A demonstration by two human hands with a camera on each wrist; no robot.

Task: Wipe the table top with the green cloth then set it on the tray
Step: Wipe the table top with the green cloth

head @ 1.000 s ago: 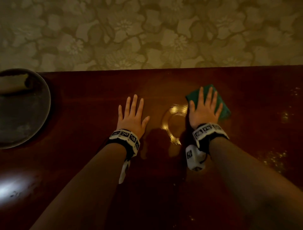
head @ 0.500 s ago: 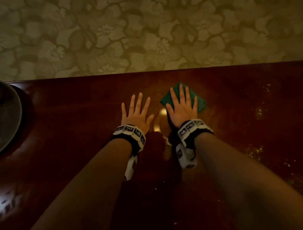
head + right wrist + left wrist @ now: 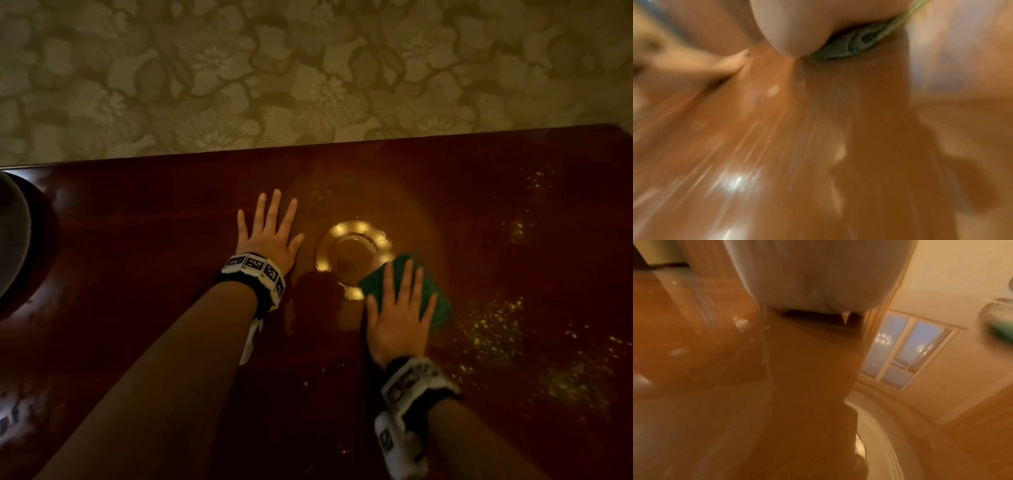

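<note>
The green cloth (image 3: 442, 301) lies flat on the dark red-brown table top (image 3: 137, 274), right of centre. My right hand (image 3: 400, 311) presses it down with straight, spread fingers; the right wrist view shows the cloth (image 3: 851, 47) bunched under the palm. My left hand (image 3: 270, 236) rests flat on the bare wood to the left, fingers spread, holding nothing. The round dark tray (image 3: 13, 236) sits at the far left edge, only partly in view.
A bright ring of lamp light (image 3: 352, 253) reflects off the wood between my hands. Yellowish specks (image 3: 496, 325) are scattered over the right part of the table. Flower-patterned carpet (image 3: 308, 68) lies beyond the far table edge.
My right hand has slid the cloth toward me and to the right, uncovering the light reflection. The left hand stays flat on the wood.
</note>
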